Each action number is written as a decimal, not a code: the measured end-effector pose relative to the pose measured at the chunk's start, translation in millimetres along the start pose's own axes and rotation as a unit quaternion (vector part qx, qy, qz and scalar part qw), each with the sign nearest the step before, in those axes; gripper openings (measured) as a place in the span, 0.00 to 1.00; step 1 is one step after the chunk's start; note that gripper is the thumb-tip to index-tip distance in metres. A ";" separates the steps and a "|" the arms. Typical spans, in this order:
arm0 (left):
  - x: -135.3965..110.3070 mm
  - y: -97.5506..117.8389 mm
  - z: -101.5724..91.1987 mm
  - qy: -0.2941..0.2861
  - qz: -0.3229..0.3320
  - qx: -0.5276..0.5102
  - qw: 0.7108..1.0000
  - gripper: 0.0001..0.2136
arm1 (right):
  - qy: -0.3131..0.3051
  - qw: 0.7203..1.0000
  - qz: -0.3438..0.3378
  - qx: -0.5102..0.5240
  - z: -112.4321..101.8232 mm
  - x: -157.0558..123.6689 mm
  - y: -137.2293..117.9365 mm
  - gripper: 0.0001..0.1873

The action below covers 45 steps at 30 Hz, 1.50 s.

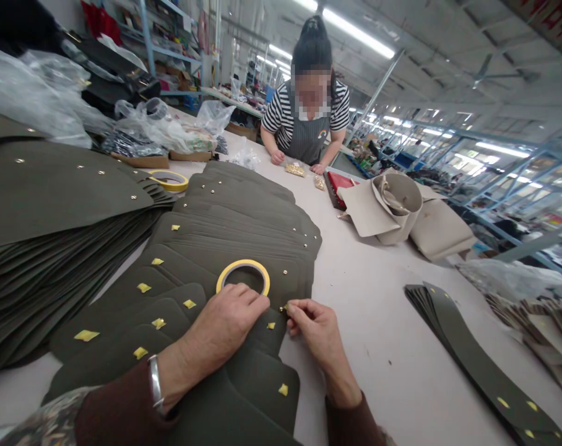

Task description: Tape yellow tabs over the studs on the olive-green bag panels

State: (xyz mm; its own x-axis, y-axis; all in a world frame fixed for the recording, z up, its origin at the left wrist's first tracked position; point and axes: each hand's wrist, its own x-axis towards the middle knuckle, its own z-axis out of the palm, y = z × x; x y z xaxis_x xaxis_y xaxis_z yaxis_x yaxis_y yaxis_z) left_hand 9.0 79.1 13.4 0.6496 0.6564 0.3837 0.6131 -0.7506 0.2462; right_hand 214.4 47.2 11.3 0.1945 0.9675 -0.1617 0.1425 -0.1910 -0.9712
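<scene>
My left hand (228,325) rests fingers-curled on a fanned row of dark olive leather pieces (225,248), just below a yellow tape roll (242,276) lying on them. My right hand (315,328) pinches a small brass stud (283,308) at the edge of one piece, beside my left fingertips. Small yellow tape squares (144,287) mark several of the overlapped pieces. A metal bracelet sits on my left wrist.
A tall stack of olive pieces (53,217) fills the left, with a second tape roll (169,181) behind it. Across the table a person in a striped shirt (306,121) handles brass fittings (294,169). Beige bag parts (397,207) and another olive row (476,359) lie right.
</scene>
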 end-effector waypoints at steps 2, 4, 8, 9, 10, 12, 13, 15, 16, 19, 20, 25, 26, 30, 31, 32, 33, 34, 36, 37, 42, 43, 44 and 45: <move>1.3 0.4 0.1 -0.021 0.005 0.009 1.000 0.05 | -0.001 1.000 -0.009 -0.027 2.4 -0.1 1.7 0.14; 1.8 2.1 0.1 -0.035 0.005 0.009 0.999 0.05 | -0.001 0.998 -0.022 -0.063 4.1 -0.6 2.6 0.13; 2.0 3.6 1.1 -0.045 -0.022 -0.003 0.999 0.06 | 0.001 0.985 -0.083 -0.149 7.0 -2.9 1.4 0.11; 2.1 3.7 1.4 -0.047 -0.029 -0.007 0.998 0.06 | 0.004 0.979 -0.106 -0.175 8.4 -3.6 0.8 0.11; 2.1 3.7 1.6 -0.048 -0.033 -0.010 0.998 0.06 | 0.007 0.971 -0.129 -0.202 10.1 -4.1 0.3 0.10; 2.1 4.1 1.9 -0.048 -0.039 -0.011 0.998 0.07 | 0.021 0.952 -0.166 -0.255 14.3 -4.9 0.2 0.10; 2.0 4.5 1.9 -0.049 -0.039 -0.009 0.998 0.07 | 0.031 0.943 -0.178 -0.280 16.4 -5.1 0.6 0.10; 1.6 5.2 1.7 -0.049 -0.039 -0.004 0.998 0.07 | 0.048 0.928 -0.193 -0.316 20.1 -5.7 2.1 0.10; 1.4 5.5 1.5 -0.049 -0.040 -0.001 0.998 0.07 | 0.053 0.924 -0.194 -0.324 21.4 -6.1 2.9 0.09; 0.9 5.7 0.7 -0.049 -0.042 0.007 0.998 0.08 | 0.070 0.925 -0.181 -0.328 21.6 -9.0 3.8 0.09; 0.8 5.4 0.4 -0.046 -0.042 0.009 0.998 0.08 | 0.082 0.924 -0.178 -0.330 20.4 -10.6 3.5 0.10; 1.2 3.1 -1.0 -0.036 -0.025 0.008 0.999 0.06 | 0.082 0.930 -0.187 -0.307 10.7 -19.8 2.1 0.07; 1.1 2.8 -1.1 -0.033 -0.019 0.007 0.999 0.06 | 0.066 0.933 -0.190 -0.297 9.4 -20.9 3.0 0.08; 0.0 3.3 -2.8 -0.023 -0.007 -0.007 1.000 0.07 | 0.050 0.914 -0.232 -0.330 10.5 -19.7 11.0 0.08; -0.5 3.7 -3.8 -0.021 -0.004 -0.016 1.000 0.08 | 0.056 0.902 -0.245 -0.350 11.9 -18.4 13.0 0.08; -1.1 3.9 -5.0 -0.020 0.001 -0.027 0.999 0.09 | 0.063 0.891 -0.256 -0.369 13.4 -16.9 14.5 0.09; -1.7 4.0 -6.3 -0.015 0.007 -0.039 0.999 0.09 | 0.068 0.881 -0.266 -0.386 14.8 -15.5 15.3 0.09; -2.4 3.7 -7.6 -0.008 0.013 -0.052 0.999 0.10 | 0.070 0.871 -0.275 -0.401 16.0 -14.2 15.3 0.09; -3.9 2.3 -9.9 0.017 0.021 -0.079 0.997 0.10 | 0.067 0.854 -0.290 -0.426 17.2 -12.7 12.9 0.10; -4.7 1.2 -10.7 0.035 0.021 -0.091 0.995 0.10 | 0.059 0.849 -0.293 -0.436 17.1 -12.6 10.6 0.11; -9.9 -4.0 -11.8 0.114 0.023 -0.154 0.981 0.07 | -0.026 0.876 -0.237 -0.420 12.3 -15.9 -3.2 0.12; -11.0 -4.5 -11.6 0.122 0.027 -0.160 0.979 0.07 | -0.034 0.889 -0.223 -0.399 11.3 -16.8 -5.3 0.13; -12.0 -4.8 -11.4 0.126 0.031 -0.162 0.978 0.08 | -0.034 0.902 -0.218 -0.372 10.7 -17.7 -7.0 0.13; -12.8 -4.8 -11.3 0.128 0.034 -0.161 0.978 0.08 | -0.029 0.914 -0.221 -0.337 10.4 -18.6 -8.4 0.11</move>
State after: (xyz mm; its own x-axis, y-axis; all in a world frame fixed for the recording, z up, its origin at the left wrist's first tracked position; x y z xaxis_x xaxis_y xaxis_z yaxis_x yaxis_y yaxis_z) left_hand -7.3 73.5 17.4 0.5247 0.5948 0.6091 0.3718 -0.8037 0.4646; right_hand 199.5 32.6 20.7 -0.0756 0.9781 0.1937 0.7652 0.1814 -0.6176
